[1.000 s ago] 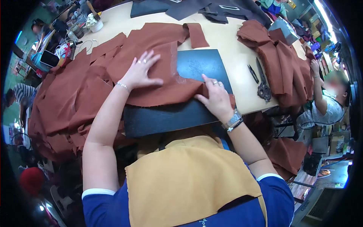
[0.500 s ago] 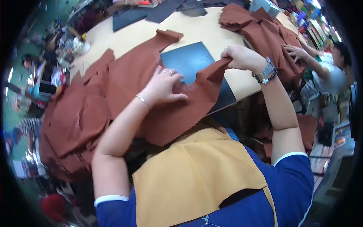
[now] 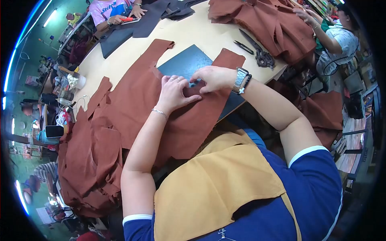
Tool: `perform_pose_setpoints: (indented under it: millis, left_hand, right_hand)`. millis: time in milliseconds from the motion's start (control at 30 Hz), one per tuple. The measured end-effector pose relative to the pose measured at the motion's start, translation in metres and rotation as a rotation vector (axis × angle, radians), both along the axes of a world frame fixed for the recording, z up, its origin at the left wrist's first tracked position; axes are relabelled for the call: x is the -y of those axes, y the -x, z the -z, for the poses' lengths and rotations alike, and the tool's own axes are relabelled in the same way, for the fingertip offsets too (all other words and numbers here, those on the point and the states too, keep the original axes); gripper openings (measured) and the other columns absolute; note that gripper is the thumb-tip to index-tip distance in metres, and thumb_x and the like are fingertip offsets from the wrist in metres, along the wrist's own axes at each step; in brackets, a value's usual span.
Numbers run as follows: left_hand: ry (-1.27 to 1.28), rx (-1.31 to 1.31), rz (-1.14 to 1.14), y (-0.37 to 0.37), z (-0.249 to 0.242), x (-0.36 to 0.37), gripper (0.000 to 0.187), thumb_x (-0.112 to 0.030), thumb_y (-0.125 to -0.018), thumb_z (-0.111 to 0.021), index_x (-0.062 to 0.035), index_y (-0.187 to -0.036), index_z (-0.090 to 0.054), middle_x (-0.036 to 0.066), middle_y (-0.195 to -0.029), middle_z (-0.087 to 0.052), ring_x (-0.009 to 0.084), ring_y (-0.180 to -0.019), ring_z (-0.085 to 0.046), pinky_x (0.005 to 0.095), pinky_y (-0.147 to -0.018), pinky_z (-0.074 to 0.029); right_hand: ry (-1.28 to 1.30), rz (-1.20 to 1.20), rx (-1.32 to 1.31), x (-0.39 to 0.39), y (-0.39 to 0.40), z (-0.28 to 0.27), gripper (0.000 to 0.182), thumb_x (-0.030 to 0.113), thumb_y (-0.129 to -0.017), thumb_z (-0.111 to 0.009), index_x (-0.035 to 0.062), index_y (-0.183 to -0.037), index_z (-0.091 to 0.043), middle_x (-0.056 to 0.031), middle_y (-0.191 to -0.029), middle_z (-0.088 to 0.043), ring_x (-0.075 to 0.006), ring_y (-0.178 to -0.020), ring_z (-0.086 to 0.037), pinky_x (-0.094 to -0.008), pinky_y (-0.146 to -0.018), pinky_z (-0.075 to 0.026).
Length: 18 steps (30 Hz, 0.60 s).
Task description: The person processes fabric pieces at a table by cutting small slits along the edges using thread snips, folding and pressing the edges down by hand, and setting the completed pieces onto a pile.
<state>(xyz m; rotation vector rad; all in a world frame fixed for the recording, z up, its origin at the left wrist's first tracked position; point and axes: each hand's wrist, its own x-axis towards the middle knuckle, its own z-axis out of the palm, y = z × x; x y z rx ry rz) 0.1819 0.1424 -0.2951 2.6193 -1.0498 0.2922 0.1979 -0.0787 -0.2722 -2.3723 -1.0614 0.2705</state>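
A cut piece of brown fabric with a curved notch lies across the table, partly over a dark blue board. At the notch, my left hand has its fingers curled on the fabric's edge and its thumb stretched to the right. Close beside it, my right hand bends its fingers down and pinches the same edge. The fingertips partly hide the exact grip. A strip of the fabric reaches past my right hand toward the upper right.
Brown fabric heaps hang off the table's left edge. Scissors and small snips lie at right, near another brown pile. A co-worker handles that pile. Another person works with dark pieces across the table.
My right hand has moved left and down from the strip's raised end to the notch beside my left hand. The strip now lies flatter on the board. The view has shifted.
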Motion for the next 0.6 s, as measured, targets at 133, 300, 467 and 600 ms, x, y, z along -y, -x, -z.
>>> perform_pose_setpoints:
  millis: [133, 300, 467, 600]
  left_hand:
    - [-0.002, -0.029, 0.021, -0.001, 0.0, -0.004, 0.045, -0.053, -0.069, -0.081, -0.0127, -0.082, -0.065, 0.003, -0.079, -0.064, 0.0239, -0.086, -0.063, 0.0474, -0.1, -0.036]
    - [0.019, -0.049, 0.079, -0.008, 0.007, -0.019, 0.02, -0.035, -0.087, -0.069, -0.0167, -0.095, -0.071, 0.002, -0.094, -0.067, 0.0225, -0.098, -0.063, 0.0515, -0.105, -0.035]
    - [0.007, -0.042, 0.104, -0.014, 0.011, -0.034, 0.013, -0.024, -0.092, -0.063, -0.023, -0.099, -0.074, 0.0, -0.1, -0.067, 0.0202, -0.103, -0.063, 0.0539, -0.109, -0.033]
    - [-0.029, 0.058, 0.149, -0.016, 0.011, -0.039, 0.015, -0.019, -0.09, -0.064, -0.0259, -0.098, -0.074, -0.004, -0.099, -0.067, 0.0173, -0.1, -0.063, 0.0534, -0.11, -0.033]
  right_hand:
    - [0.053, 0.027, -0.125, -0.002, -0.006, 0.003, 0.027, 0.015, -0.079, -0.069, 0.0045, -0.105, -0.068, -0.0149, -0.096, -0.066, -0.0285, -0.095, -0.063, -0.0406, -0.085, -0.051]
    - [-0.106, 0.034, 0.039, 0.008, 0.0, 0.023, 0.018, 0.01, -0.083, -0.065, 0.0046, -0.098, -0.071, -0.0158, -0.092, -0.068, -0.0315, -0.089, -0.066, -0.0407, -0.081, -0.052]
    - [-0.173, 0.092, 0.249, 0.01, 0.018, 0.035, 0.011, 0.007, -0.085, -0.064, 0.0049, -0.094, -0.07, -0.0108, -0.09, -0.065, -0.0282, -0.087, -0.064, -0.038, -0.08, -0.052]
    - [-0.119, 0.034, 0.434, 0.013, 0.022, 0.046, 0.016, 0.004, -0.084, -0.06, 0.006, -0.096, -0.07, -0.0078, -0.093, -0.065, -0.0247, -0.088, -0.064, -0.035, -0.081, -0.053]
